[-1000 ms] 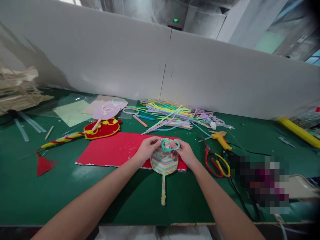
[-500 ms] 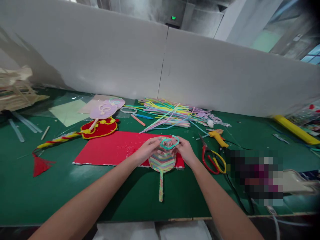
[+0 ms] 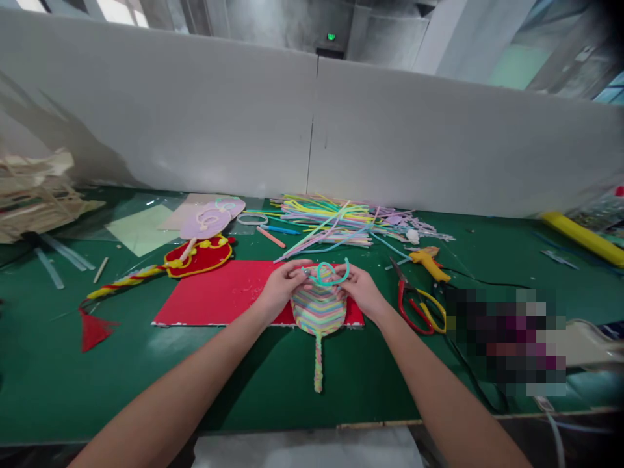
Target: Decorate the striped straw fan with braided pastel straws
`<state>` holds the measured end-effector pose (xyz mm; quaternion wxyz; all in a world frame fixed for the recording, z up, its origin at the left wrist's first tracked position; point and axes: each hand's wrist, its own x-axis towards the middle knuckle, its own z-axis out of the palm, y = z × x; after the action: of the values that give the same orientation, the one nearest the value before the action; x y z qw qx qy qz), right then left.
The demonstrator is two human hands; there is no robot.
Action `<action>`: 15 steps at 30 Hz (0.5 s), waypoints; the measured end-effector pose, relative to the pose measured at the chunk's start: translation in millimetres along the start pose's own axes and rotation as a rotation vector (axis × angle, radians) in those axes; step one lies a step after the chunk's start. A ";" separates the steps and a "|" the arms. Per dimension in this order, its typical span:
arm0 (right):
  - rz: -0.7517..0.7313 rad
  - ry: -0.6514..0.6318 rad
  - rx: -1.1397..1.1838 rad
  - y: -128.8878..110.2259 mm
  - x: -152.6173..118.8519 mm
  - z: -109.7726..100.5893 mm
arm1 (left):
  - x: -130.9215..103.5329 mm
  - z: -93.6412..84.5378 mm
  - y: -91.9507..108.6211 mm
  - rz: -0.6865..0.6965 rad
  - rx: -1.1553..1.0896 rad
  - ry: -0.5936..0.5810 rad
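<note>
A curled teal pipe cleaner (image 3: 333, 281) is held between my two hands over the top of a striped pastel fan (image 3: 319, 312). My left hand (image 3: 287, 286) pinches its left end, and my right hand (image 3: 359, 289) has closed fingers on its right side, where one tip curls upward. The round fan lies with its twisted handle pointing toward me, its upper part over a red board (image 3: 219, 299). Fingertips partly hide the fan's upper edges.
Pastel pipe cleaners (image 3: 326, 218) are piled behind the board. Scissors (image 3: 419, 305) and a yellow glue gun (image 3: 429, 263) lie right. A red fan (image 3: 199, 257) with a tassel and a lilac piece (image 3: 207, 221) lie left. A white partition (image 3: 195, 117) stands behind.
The teal pipe cleaner has opened into a wider curl, with its right tip now standing up. My hands are slightly farther apart. The whole view has shifted a little.
</note>
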<state>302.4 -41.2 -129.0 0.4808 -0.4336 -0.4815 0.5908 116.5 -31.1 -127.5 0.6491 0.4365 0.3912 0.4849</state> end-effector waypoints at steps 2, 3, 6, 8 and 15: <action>0.036 -0.041 0.038 0.1 -0.6 2.7 | 0.4 -0.3 0.1 0.033 0.042 0.041; 0.052 -0.070 0.053 -0.4 -1.3 4.6 | 0.2 -0.4 0.3 0.060 0.095 0.060; 0.076 -0.110 0.091 -2.1 -3.9 10.1 | -2.7 0.2 1.0 0.160 0.348 0.102; 0.076 -0.094 0.105 -2.8 -5.1 12.4 | -5.9 1.6 1.7 0.223 0.492 0.117; 0.059 -0.118 0.066 -2.7 -6.6 14.4 | -11.8 5.8 3.6 0.496 0.782 0.049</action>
<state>289.8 -49.6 -123.6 0.4479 -0.3961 -0.4762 0.6448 118.2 -43.1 -121.3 0.2908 0.7173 0.4437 0.4518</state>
